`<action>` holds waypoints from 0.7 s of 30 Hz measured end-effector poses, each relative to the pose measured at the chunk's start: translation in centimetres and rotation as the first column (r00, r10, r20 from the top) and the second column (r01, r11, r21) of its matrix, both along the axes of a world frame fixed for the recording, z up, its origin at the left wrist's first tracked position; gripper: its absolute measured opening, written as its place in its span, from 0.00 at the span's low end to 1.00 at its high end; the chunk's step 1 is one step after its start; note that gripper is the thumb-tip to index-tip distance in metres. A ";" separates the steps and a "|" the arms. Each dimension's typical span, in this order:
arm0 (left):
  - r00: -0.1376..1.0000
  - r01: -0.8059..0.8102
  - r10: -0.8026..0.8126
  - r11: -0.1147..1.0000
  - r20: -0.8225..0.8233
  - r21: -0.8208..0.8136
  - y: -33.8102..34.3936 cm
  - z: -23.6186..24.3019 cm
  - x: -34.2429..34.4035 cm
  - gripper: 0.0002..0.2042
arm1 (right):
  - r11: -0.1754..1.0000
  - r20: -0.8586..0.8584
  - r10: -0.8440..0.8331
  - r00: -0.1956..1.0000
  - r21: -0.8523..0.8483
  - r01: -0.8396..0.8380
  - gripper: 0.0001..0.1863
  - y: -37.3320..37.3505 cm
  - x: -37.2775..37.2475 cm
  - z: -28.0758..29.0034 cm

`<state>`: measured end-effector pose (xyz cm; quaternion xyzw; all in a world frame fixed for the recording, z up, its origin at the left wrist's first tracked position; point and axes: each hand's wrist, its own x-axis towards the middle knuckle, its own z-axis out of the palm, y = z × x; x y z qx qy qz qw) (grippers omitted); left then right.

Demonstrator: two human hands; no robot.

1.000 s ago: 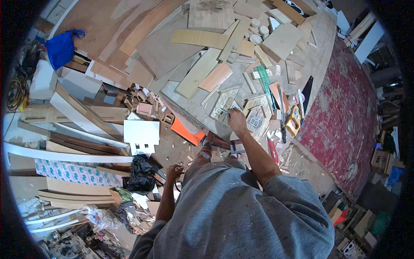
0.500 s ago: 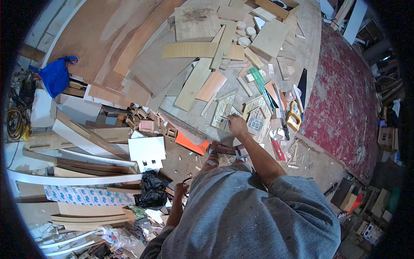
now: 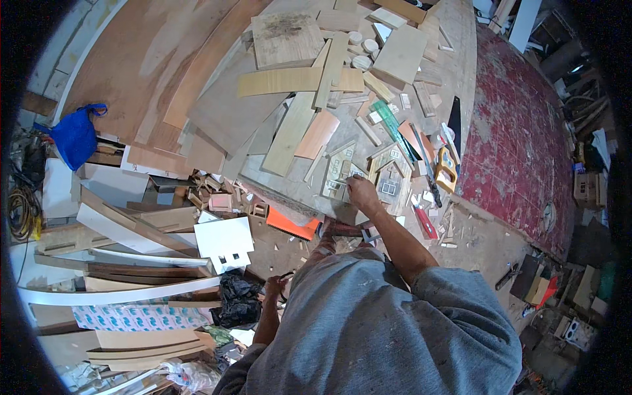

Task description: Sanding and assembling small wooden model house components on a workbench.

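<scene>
My right hand point(image 3: 361, 192) is closed over a small pale wooden model wall with window openings point(image 3: 338, 164) near the bench's front edge; what its fingers pinch is hidden. Just right of it lies a similar gabled piece with a small window frame point(image 3: 390, 178). My left hand point(image 3: 274, 287) hangs low beside my left leg, closed on a dark curved object point(image 3: 286, 279) too small to name. Beyond the model pieces are a green strip point(image 3: 386, 117), a yellow-handled saw point(image 3: 446, 168) and a red-handled tool point(image 3: 424, 222).
The bench point(image 3: 257, 178) carries scattered boards and round blocks point(image 3: 361, 62). A red weathered panel point(image 3: 510, 138) lies to the right. Stacked offcuts point(image 3: 138, 230), a white board point(image 3: 220, 237), a black plastic bag point(image 3: 238, 303), an orange sheet point(image 3: 289, 222) and a blue bag point(image 3: 76, 135) crowd the left.
The whole view has shifted, with the bench's far contents appearing farther left. My right hand stays at the model wall and my left hand stays low, both still closed.
</scene>
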<state>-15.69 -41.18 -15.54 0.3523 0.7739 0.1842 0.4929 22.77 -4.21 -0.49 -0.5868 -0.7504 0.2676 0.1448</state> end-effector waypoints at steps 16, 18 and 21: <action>0.891 0.389 -0.413 0.909 -0.187 -0.153 10.3 6.6 -1.6 0.12 | 0.998 -0.019 -0.036 0.999 0.041 0.037 0.08 -0.4 -0.5 1.5; 0.877 0.418 -0.445 0.892 -0.181 -0.169 11.9 7.4 -1.9 0.11 | 0.998 -0.035 -0.041 0.999 0.047 0.042 0.08 -0.5 -0.7 1.8; 0.848 0.457 -0.463 0.885 -0.256 -0.087 15.3 10.6 -0.3 0.12 | 0.996 -0.020 -0.061 0.998 0.060 0.062 0.09 -0.7 -0.1 1.6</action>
